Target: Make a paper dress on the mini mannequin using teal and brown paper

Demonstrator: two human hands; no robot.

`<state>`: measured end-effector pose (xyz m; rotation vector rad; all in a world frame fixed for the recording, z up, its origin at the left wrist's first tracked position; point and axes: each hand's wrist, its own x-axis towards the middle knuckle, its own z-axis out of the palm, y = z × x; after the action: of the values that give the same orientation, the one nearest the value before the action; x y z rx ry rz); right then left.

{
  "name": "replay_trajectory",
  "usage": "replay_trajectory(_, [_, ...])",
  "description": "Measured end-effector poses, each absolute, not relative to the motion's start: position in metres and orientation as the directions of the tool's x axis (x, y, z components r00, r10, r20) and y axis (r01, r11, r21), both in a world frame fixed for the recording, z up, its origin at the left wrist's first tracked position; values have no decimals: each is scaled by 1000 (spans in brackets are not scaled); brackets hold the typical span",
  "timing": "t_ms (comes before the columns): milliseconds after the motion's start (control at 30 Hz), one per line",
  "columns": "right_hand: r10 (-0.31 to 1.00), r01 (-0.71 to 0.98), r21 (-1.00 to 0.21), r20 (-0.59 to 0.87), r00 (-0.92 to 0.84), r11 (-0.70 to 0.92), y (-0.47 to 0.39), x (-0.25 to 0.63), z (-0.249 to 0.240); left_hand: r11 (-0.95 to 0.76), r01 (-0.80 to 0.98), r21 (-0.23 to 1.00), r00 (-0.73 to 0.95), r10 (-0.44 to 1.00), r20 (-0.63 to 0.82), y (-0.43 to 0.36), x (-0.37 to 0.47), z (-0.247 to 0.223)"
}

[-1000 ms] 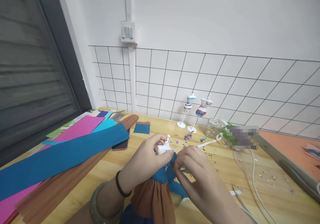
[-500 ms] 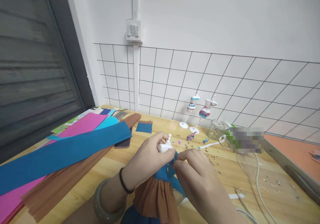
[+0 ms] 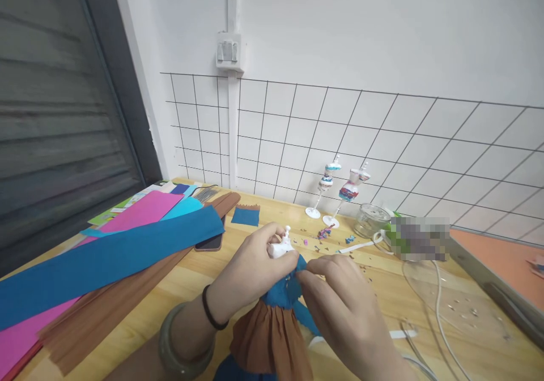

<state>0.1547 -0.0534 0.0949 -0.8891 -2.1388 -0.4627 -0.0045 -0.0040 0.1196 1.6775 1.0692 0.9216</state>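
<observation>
My left hand point(image 3: 263, 262) is closed around the upper body of a small white dress-form mannequin point(image 3: 282, 249), whose knobbed neck pokes up past the fingers. A pleated brown crepe paper skirt point(image 3: 267, 335) hangs below, with dark blue paper under it. Blue crepe paper point(image 3: 293, 282) wraps the waist. At the right of the waist, my right hand point(image 3: 344, 296) pinches the blue paper between thumb and fingers; part of that paper is hidden behind the hand. A blue strip point(image 3: 308, 318) slants down beneath the right hand.
Blue crepe paper point(image 3: 127, 253), pink paper point(image 3: 144, 216) and brown paper point(image 3: 106, 307) lie at left, partly over a phone point(image 3: 210, 241). Two small mannequins on stands point(image 3: 313, 213) are by the wall grid, near a clear jar point(image 3: 372, 220). Paper scraps and a white cable point(image 3: 439, 307) lie at right.
My right hand has shifted slightly to the right, drawing the blue paper at the waist outward. The skirt has swung a little to the right. My left hand keeps its hold.
</observation>
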Motion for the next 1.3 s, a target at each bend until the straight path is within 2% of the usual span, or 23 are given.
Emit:
replay_trajectory(200, [374, 655, 72, 772, -514, 752, -55, 157, 96, -217, 220, 951, 327, 935, 138, 0, -7, 122])
replay_trajectory(267, [392, 637, 22, 772, -501, 770, -55, 158, 96, -226, 185, 956, 317, 935, 160, 1, -9, 124])
replay_trajectory(333, [450, 634, -113, 798, -401, 765, -55, 159, 96, -232, 137, 963, 332, 927, 176, 0, -10, 125])
replay_trajectory(433, [652, 612, -456, 747, -131, 646, -53, 166, 95, -226, 84, 971, 407, 897, 174, -3, -12, 125])
replay_trajectory(467, [734, 572, -578, 676, -63, 582, -52, 169, 95, -226, 80, 971, 432, 886, 170, -4, -12, 125])
replay_trajectory(533, [873, 451, -772, 486, -35, 448, -50, 175, 95, -249, 93, 964, 466, 866, 179, -6, -12, 124])
replay_trajectory(600, [936, 347, -870, 342, -86, 350, -49, 179, 97, -297, 112, 948, 487, 848, 208, -7, -12, 123])
replay_trajectory(700, [965, 320, -911, 234, -114, 259, -49, 181, 102, -363, 129, 923, 512, 821, 252, -8, -13, 122])
replay_trajectory(867, [988, 359, -921, 145, -46, 152, -53, 178, 108, -414, 160, 896, 536, 799, 274, -8, -14, 125])
replay_trajectory(1000, [989, 381, -917, 140, 37, 116, -55, 179, 109, -423, 189, 886, 537, 800, 268, -7, -14, 125])
replay_trajectory(1167, [995, 339, -936, 104, 7, 96, -58, 181, 116, -422, 248, 872, 508, 823, 254, -9, -15, 122])
replay_trajectory(1300, [982, 403, -901, 187, 19, 164, -62, 178, 119, -415, 224, 882, 537, 808, 243, -10, -15, 124])
